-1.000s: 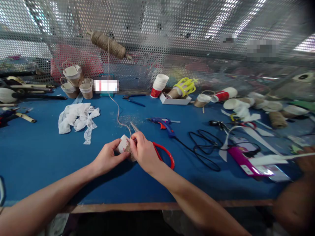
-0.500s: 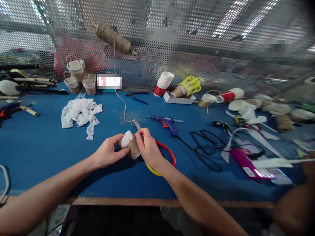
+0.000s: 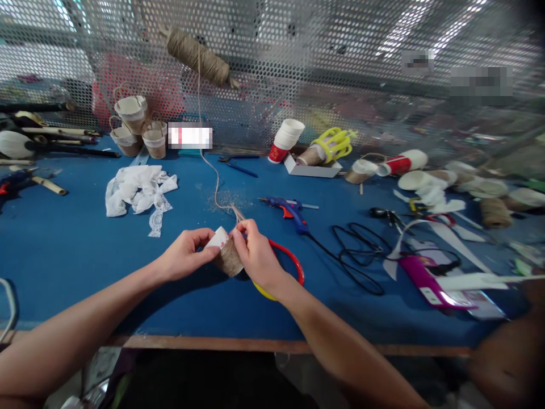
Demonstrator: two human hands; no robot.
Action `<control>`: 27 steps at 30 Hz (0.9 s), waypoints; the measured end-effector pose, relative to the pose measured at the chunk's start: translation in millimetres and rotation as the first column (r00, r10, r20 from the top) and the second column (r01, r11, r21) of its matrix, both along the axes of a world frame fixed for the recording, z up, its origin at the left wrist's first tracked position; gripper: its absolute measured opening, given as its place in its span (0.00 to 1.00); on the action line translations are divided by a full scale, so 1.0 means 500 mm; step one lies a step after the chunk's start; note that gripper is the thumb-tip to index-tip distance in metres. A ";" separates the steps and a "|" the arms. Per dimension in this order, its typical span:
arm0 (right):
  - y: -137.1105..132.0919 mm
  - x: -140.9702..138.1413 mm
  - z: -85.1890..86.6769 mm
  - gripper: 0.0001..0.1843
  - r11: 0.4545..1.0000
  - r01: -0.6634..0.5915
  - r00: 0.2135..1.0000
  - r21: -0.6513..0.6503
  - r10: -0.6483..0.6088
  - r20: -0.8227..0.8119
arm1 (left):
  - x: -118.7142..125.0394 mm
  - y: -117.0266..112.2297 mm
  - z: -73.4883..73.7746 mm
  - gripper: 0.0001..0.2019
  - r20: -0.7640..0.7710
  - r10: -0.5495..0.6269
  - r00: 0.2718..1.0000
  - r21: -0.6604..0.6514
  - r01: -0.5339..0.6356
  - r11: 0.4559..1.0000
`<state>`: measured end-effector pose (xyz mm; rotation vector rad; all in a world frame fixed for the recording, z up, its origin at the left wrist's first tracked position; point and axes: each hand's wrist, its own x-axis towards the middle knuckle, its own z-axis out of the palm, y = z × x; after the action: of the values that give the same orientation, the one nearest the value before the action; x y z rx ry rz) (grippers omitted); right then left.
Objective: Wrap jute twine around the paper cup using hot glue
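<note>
A paper cup (image 3: 230, 258), wound with brown twine over much of its side and white near one end, is tilted between my hands. My left hand (image 3: 187, 253) grips the white end with thumb and fingers. At the other side my right hand (image 3: 254, 250) pinches twine against the cup. From there the twine (image 3: 217, 184) runs up to a spool of twine (image 3: 198, 57) hung on the mesh. A red and yellow ring (image 3: 293, 258) lies partly under my right hand. Beyond it rests a blue glue gun (image 3: 284, 209).
White lace (image 3: 136, 190) lies left, below several twine-wrapped cups (image 3: 130, 116). Blue pliers (image 3: 240, 165) and stacked paper cups (image 3: 285, 142) are at the back. A black cord (image 3: 357, 255) and a purple box (image 3: 426, 281) lie right. Another person's arm (image 3: 508, 358) shows at the right edge.
The cup has turned slightly in my hands, and my left fingers have shifted on its white end. My right hand still pinches the twine. The view has shifted a little.
</note>
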<state>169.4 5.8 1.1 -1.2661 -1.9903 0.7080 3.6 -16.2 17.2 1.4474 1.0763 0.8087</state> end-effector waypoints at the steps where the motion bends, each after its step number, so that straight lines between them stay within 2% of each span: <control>1: -0.001 0.000 0.001 0.05 1.000 -0.005 1.000 0.001 0.005 0.004 | 0.001 0.000 0.001 0.05 0.003 -0.002 1.000 -0.007 0.002 1.000; 10: -0.005 0.000 0.007 0.05 0.999 -0.033 0.998 -0.016 0.034 0.058 | -0.005 0.003 0.002 0.06 0.029 -0.061 0.998 -0.052 0.063 0.997; 17: -0.005 -0.002 0.006 0.04 0.996 -0.079 0.991 0.045 0.073 0.109 | -0.008 0.007 -0.002 0.06 -0.028 -0.052 0.998 -0.100 0.049 0.994; 27: -0.007 0.000 0.000 0.03 0.990 -0.111 0.988 0.085 0.101 0.118 | -0.009 0.008 -0.004 0.07 -0.025 -0.044 0.999 -0.121 0.040 0.992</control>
<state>169.2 2.2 0.9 -1.1772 -2.1703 0.5998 -0.8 -12.0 15.4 1.3787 1.0938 0.6840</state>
